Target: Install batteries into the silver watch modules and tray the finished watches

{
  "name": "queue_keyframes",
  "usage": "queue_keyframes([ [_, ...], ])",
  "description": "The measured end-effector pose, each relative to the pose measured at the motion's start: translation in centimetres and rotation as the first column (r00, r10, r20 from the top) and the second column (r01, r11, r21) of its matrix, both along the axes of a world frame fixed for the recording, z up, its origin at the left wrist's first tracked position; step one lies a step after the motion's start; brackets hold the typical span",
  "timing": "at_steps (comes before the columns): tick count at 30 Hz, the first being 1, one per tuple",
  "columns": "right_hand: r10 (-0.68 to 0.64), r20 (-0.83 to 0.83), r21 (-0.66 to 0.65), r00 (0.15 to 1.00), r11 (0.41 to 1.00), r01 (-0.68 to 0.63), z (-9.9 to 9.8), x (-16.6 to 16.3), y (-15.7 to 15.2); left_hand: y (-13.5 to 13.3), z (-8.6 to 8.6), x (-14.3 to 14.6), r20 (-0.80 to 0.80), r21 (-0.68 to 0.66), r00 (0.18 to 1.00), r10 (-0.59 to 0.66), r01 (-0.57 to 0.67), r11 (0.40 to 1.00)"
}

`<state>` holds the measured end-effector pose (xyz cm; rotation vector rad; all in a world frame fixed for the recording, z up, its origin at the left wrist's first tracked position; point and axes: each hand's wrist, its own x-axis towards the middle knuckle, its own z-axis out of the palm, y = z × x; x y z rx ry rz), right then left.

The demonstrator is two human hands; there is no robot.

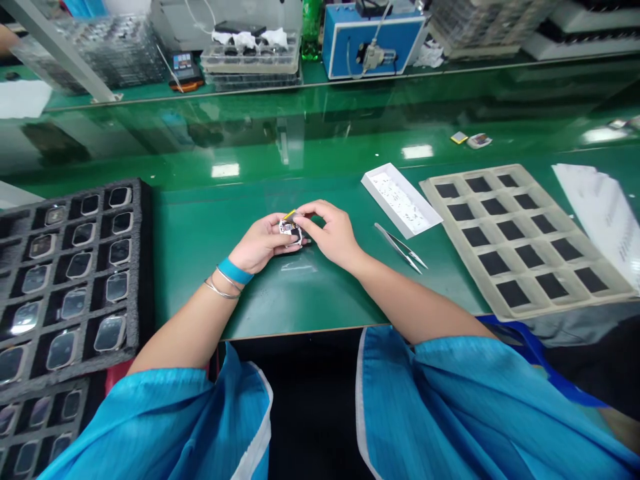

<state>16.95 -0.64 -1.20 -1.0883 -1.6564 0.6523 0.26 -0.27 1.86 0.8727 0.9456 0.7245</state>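
My left hand (260, 245) is closed around the edges of an open smartwatch case (291, 231), a small white-rimmed housing with parts showing inside. My right hand (330, 233) pinches a small flat battery (291, 215), dark with a yellow edge, tilted up over the case. Fingers cover part of both pieces, and I cannot tell whether they are joined. To the right of my right hand, a pair of tweezers (400, 248) lies on the green bench (300, 303). Behind it sits a white shallow box (400, 200) with tiny pieces inside.
At left, a dark foam tray (143, 267) holds several watches, above another tray (15, 443). A beige compartment tray (545, 243) with black pads lies right, beside white sheets (595, 213). A yellow-edged piece (459, 137) lies farther back. A blue box (343, 43) stands on the shelf.
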Motion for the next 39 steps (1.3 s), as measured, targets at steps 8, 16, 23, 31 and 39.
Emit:
queue_keyframes([
  [8,-0.033,0.079,0.055,0.996,0.998,0.029,0.0,-0.3,-0.3,0.1,-0.4,0.3,-0.043,0.004,0.998,0.052,-0.052,0.999],
  [16,-0.031,0.145,0.100,0.989,0.995,0.016,0.3,-0.5,-0.3,0.0,-0.1,0.5,-0.092,0.011,0.990,0.107,-0.107,0.994],
  [23,-0.052,0.239,0.170,0.970,0.985,0.011,-0.3,-0.6,-0.1,0.2,-0.1,0.5,-0.023,-0.036,0.988,0.156,-0.156,0.987],
  [31,0.000,0.461,0.194,0.888,0.976,-0.100,0.0,0.0,0.0,0.5,-0.3,0.3,0.152,-0.209,0.967,0.205,-0.171,0.963],
  [39,0.115,0.160,-0.018,0.980,0.993,-0.113,-0.4,0.5,0.4,0.6,-0.7,0.0,0.133,-0.047,0.979,0.153,-0.148,0.988],
])
